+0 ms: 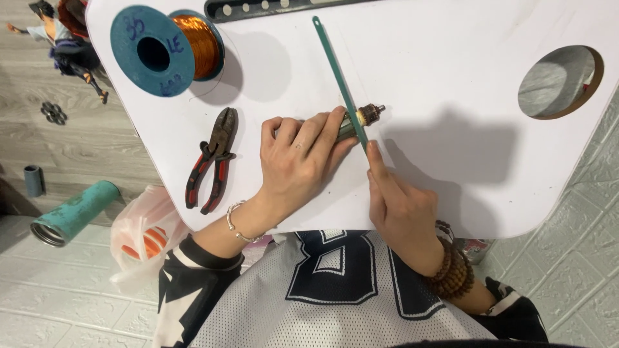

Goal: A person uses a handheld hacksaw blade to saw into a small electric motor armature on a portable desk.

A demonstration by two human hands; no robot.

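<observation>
Head view: your hands on the white table (451, 84)
Left hand (300, 158): fingers wrap the motor armature (361, 119)
Right hand (396, 203): fingertips pinch the green strip (338, 71), just beside the armature

Home hobby corner, white lap table (451, 77), wire spool (164, 48), pliers (213, 160), tiled floor (58, 303)

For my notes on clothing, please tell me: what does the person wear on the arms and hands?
The left hand is bare, with a thin silver wire bangle at its wrist. The right hand is bare too, with brown wooden bead bracelets at its wrist. Both sleeves are black with white stripes.
</observation>
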